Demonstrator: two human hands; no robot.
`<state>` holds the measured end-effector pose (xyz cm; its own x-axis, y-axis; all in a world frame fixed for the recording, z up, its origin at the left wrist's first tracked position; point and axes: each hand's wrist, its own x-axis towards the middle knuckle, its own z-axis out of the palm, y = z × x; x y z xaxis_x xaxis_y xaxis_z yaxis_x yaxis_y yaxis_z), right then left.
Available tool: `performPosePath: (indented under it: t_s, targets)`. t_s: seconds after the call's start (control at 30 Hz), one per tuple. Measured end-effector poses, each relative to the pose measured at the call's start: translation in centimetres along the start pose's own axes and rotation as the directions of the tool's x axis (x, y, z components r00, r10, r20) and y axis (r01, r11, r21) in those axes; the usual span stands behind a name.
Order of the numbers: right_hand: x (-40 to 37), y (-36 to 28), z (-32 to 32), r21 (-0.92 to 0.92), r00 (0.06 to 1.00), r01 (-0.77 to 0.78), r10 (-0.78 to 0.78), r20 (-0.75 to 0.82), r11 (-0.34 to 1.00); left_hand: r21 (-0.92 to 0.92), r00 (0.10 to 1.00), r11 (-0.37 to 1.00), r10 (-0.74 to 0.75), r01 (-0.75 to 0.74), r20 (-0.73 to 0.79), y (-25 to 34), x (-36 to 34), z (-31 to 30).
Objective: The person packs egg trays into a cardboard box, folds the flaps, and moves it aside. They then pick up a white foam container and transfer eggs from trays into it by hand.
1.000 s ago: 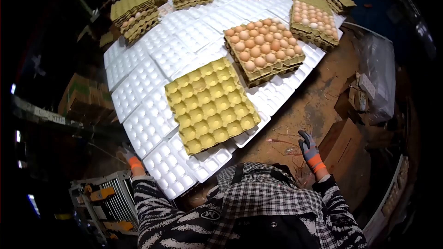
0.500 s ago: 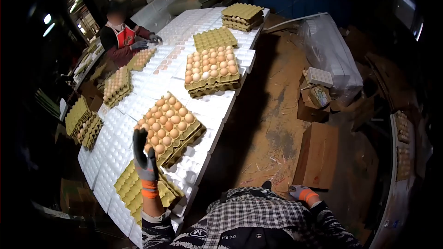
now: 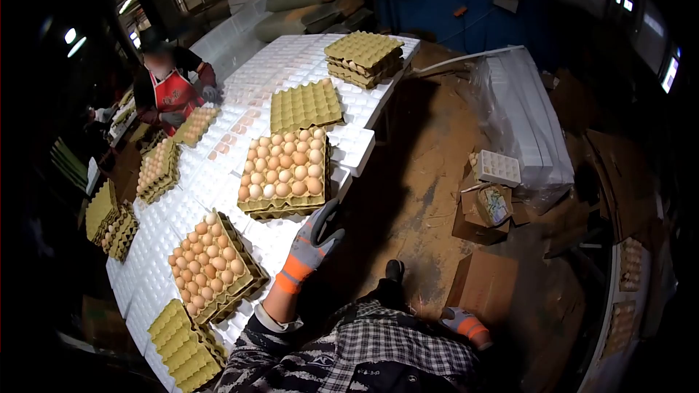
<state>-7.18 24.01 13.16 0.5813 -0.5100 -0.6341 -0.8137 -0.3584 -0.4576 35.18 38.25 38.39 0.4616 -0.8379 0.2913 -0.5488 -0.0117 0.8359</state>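
Observation:
My left hand (image 3: 313,240), in a grey and orange glove, reaches forward with fingers spread, just below the near edge of a stack of yellow trays full of eggs (image 3: 285,172). It holds nothing. My right hand (image 3: 463,322), gloved the same way, hangs low beside my checked shirt, near a cardboard box (image 3: 488,287); its fingers are hard to make out. A second full egg stack (image 3: 211,263) sits to the left of my left arm. An empty yellow tray (image 3: 182,346) lies at the table's near corner.
The long table is covered with white foam trays (image 3: 269,65). Further back lie an empty yellow tray (image 3: 304,105) and a stack of trays (image 3: 362,54). A person in a red apron (image 3: 169,91) works at the far left side. Boxes and wrapped foam trays (image 3: 524,116) stand on the floor at right.
The view has swung along the table. My left hand dropped from raised upright to reaching toward the middle egg stack. My right hand stays low by my side.

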Motion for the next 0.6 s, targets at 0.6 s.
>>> performPosePath:
  t_s: [0.6]
  targets:
    - [22.4, -2.1, -34.2, -0.084, 0.993, 0.049, -0.057, -0.099, 0.995, 0.595, 0.891, 0.769, 0.076, 0.233, -0.447, -19.0, 59.1, 9.2]
